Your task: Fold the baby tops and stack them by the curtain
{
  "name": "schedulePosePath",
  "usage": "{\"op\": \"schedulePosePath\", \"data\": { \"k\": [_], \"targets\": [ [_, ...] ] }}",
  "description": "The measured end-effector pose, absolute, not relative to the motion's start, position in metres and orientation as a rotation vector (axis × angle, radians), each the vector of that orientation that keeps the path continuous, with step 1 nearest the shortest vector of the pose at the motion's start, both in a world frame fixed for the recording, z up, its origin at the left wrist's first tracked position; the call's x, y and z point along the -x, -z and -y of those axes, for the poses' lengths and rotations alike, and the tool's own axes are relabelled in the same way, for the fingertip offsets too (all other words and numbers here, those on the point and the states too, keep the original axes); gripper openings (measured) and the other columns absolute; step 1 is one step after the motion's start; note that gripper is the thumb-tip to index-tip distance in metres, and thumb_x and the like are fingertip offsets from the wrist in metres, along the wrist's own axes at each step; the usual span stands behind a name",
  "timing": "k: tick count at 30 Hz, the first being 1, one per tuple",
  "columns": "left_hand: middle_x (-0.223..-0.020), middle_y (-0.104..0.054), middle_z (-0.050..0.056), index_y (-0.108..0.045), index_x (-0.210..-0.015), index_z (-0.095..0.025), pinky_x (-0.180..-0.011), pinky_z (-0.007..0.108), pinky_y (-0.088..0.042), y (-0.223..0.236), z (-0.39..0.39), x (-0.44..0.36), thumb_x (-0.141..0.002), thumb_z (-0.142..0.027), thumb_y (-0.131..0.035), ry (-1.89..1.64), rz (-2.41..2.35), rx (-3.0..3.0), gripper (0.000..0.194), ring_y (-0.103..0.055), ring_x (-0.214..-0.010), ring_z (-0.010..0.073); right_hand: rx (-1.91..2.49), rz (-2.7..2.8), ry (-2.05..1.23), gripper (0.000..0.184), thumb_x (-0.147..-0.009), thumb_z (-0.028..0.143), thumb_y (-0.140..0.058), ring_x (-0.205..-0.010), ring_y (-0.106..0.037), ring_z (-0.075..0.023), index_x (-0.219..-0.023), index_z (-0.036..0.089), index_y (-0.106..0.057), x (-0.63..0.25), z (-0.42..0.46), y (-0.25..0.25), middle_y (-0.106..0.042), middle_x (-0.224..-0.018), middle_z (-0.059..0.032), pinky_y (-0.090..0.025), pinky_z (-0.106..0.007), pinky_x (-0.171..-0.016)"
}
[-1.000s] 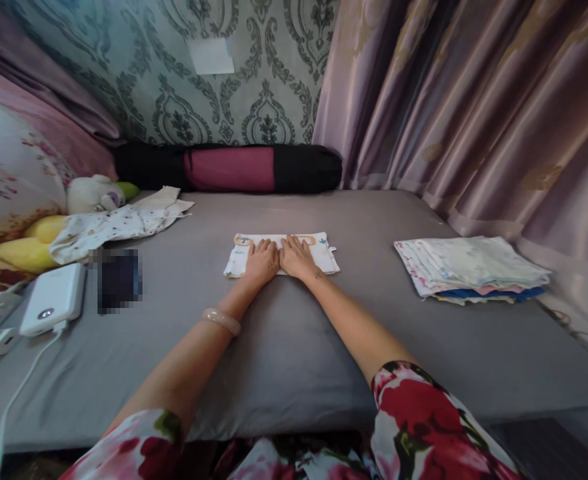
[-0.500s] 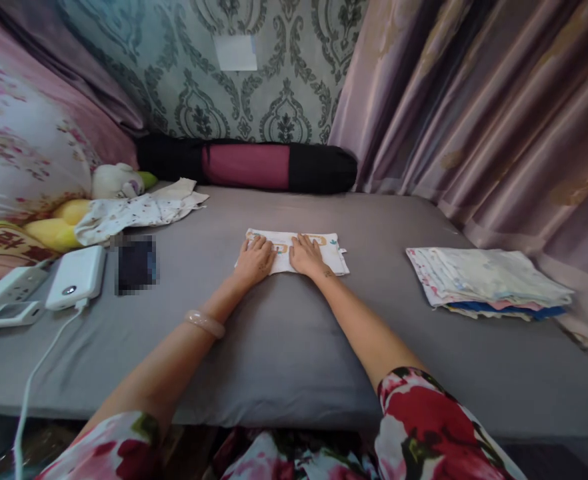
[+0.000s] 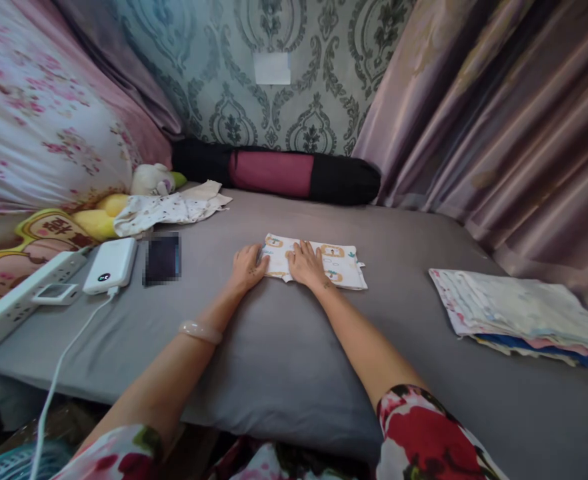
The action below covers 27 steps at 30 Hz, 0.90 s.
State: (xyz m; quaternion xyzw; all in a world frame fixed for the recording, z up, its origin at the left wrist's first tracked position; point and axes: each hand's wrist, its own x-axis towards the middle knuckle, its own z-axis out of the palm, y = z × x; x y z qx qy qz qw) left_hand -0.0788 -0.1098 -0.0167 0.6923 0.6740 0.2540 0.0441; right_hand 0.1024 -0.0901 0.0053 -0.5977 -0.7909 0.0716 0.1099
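Observation:
A folded white cloth with orange and green prints lies flat on the grey bed sheet, in the middle of the view. My right hand rests on its left half, palm down, with the fingers stretched out. At the cloth's left edge is my left hand, its fingers extended and the thumb near the border. Whether that thumb touches the fabric I cannot tell. Neither hand grips anything.
A stack of folded cloths lies at the right. To the left are a loose printed garment, plush toys, a power bank with a white cable, and a power strip. A black-and-maroon bolster lies along the wall.
My left hand has slid off the cloth to its left edge. My right hand stays on the cloth, more of which now shows. The view has turned a little left.

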Motion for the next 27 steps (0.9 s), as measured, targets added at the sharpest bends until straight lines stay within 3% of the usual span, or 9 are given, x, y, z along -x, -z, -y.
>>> {"op": "schedulePosePath", "data": {
  "k": [27],
  "targets": [
    [-0.115, -0.066, 0.011, -0.056, -0.115, -0.019, -0.100, 0.039, -0.043, 0.023, 0.108, 0.085, -0.090, -0.024, -0.046, -0.963, -2.113, -2.040, 0.028, -0.059, -0.112, 0.0223, 1.773, 2.320, -0.267, 0.054, -0.100, 0.033, -0.025, -0.145, -0.024, -0.0296, -0.146, 0.008, -0.039, -0.072, 0.084, -0.008, -0.032, -0.156, -0.0166, -0.014, -0.055, -0.116]
  ]
}}
